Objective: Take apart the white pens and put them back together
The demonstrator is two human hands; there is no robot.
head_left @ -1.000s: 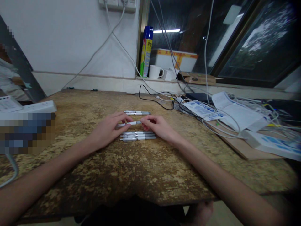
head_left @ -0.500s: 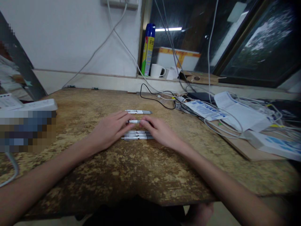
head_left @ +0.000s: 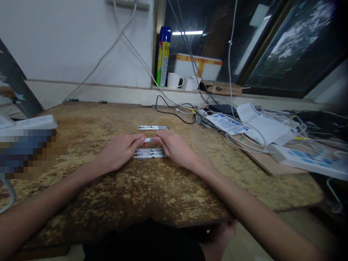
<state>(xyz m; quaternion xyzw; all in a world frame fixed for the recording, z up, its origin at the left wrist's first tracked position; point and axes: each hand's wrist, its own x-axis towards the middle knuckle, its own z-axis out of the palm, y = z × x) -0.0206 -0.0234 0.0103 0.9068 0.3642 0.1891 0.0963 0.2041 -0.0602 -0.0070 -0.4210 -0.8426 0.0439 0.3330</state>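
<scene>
A white pen (head_left: pixel 148 140) is held between my two hands over the worn wooden table (head_left: pixel 152 192). My left hand (head_left: pixel 123 148) pinches its left end, and the fingers of my right hand (head_left: pixel 172 145) close on its right end. Just beyond the hands lie white and grey pens (head_left: pixel 152 127), side by side. On the near side rests a group of several similar pens (head_left: pixel 149 153), its right end partly behind my right hand.
Papers (head_left: pixel 265 123), tangled cables and a white box (head_left: pixel 307 159) cover the right side. A white power strip (head_left: pixel 40 123) is at the left. On the window sill stand a spray can (head_left: pixel 164 58) and a white mug (head_left: pixel 174 80).
The view has shifted slightly to the right. My left hand's fingers, spread along the pen before, are now drawn together around its left end.
</scene>
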